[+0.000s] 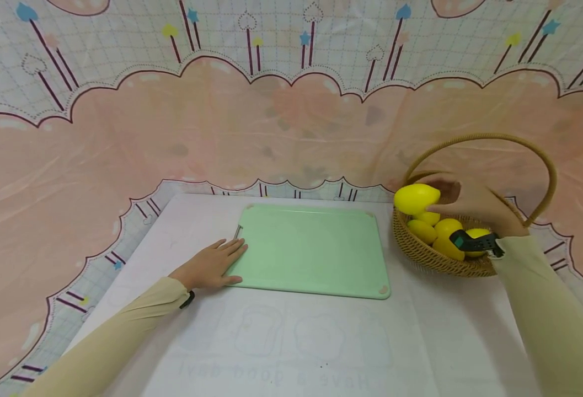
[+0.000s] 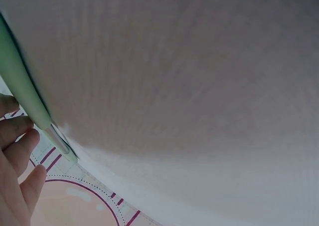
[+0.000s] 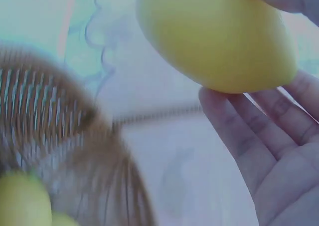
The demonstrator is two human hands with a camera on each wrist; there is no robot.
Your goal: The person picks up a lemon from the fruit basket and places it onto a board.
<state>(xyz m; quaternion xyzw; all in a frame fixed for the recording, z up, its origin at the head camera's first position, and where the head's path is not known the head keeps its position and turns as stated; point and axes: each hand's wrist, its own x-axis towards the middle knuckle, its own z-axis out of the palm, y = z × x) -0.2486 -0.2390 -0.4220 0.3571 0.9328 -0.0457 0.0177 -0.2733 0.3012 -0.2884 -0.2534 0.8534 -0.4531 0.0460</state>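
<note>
A bright yellow lemon point(image 1: 417, 199) is pinched between the thumb and fingers of my right hand point(image 1: 462, 201), above the left rim of a wicker basket point(image 1: 450, 270). In the right wrist view the same lemon point(image 3: 219, 36) fills the top, with the fingertips of my right hand point(image 3: 279, 131) against its underside. Several more yellow lemons point(image 1: 422, 231) lie in the basket. My left hand point(image 1: 215, 264) rests with straight fingers on the left edge of a pale green cutting board point(image 1: 311, 251). The left wrist view shows the fingers point(image 2: 20, 151) at the board's edge point(image 2: 25, 86).
The basket's tall arched handle point(image 1: 495, 137) rises over the right hand. Under the board and basket lies a white table surface point(image 1: 291, 342) with faint printing. A patterned cloth point(image 1: 281, 127) hangs behind the table. A metal handle bar point(image 1: 238, 231) sits at the board's left edge.
</note>
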